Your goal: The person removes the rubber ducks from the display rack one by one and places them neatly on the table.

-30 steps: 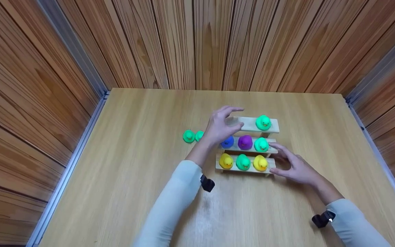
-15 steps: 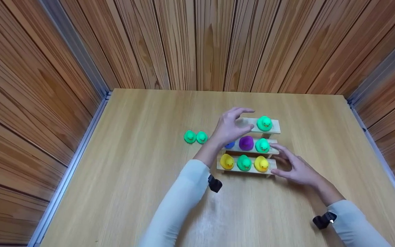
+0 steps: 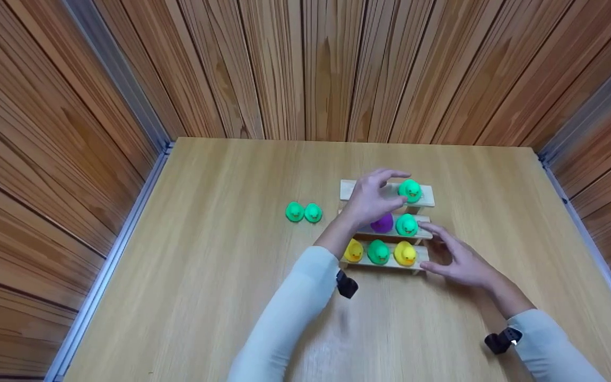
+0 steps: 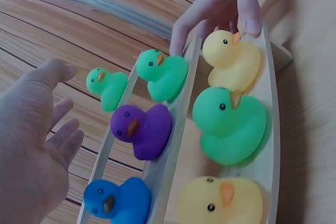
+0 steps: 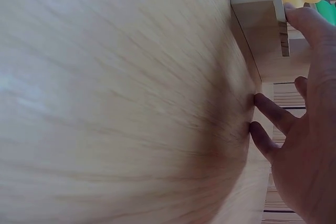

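My left hand [image 3: 377, 200] hovers over the top step of a pale three-step wooden stand [image 3: 356, 189]. Its thumb and fingers are spread around the green rubber duck [image 3: 410, 190] there; in the left wrist view a gap separates them from that duck [image 4: 106, 88]. At the stand's right end, my right hand [image 3: 459, 261] touches the lower steps with thumb and forefinger, other fingertips down by the table. The middle step bears a blue duck [image 4: 118, 201], a purple duck [image 4: 142, 130] and a green duck [image 3: 407, 225]. Yellow [image 3: 405, 253], green [image 3: 378, 252] and yellow [image 3: 354, 251] ducks line the bottom step.
Two more green ducks [image 3: 304, 212] sit side by side on the wooden table [image 3: 204, 254], left of the stand. Wood-plank walls [image 3: 326, 69] with metal corner strips enclose the table at the back and both sides.
My left hand has moved right along the top step, from its left part to the green duck. The two loose green ducks came into full view. My right hand stays in place.
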A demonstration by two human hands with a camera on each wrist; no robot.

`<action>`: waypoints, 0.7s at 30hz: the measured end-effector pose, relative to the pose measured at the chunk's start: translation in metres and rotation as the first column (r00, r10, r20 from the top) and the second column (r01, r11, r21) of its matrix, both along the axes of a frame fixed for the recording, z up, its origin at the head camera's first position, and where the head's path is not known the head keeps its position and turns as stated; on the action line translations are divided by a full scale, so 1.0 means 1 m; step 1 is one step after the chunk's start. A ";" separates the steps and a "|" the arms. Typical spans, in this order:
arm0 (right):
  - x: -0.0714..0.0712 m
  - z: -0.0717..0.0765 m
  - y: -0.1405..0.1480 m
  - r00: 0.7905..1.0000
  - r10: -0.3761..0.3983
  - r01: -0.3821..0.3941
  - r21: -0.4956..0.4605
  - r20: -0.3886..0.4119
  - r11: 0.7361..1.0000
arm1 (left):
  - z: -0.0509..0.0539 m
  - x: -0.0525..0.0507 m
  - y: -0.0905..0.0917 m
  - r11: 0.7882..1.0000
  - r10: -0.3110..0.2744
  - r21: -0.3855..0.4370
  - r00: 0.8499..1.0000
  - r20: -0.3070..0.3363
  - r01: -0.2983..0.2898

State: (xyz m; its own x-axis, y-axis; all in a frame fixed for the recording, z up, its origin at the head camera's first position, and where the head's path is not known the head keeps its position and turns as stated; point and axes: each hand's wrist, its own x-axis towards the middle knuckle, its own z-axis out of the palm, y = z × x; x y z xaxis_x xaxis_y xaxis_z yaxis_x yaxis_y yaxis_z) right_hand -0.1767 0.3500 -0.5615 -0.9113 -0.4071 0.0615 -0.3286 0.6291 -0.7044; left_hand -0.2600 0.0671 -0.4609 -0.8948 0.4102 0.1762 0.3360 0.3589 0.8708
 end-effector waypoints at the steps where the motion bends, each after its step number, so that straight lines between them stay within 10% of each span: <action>1: 0.000 0.000 0.000 1.000 0.003 -0.003 0.004 -0.003 1.000 | -0.001 0.000 0.002 1.000 -0.004 -0.002 1.000 -0.006 0.004; 21: -0.002 -0.001 -0.003 0.998 0.052 -0.051 -0.038 0.022 0.998 | -0.012 -0.002 0.022 1.000 -0.011 -0.005 0.997 0.078 0.011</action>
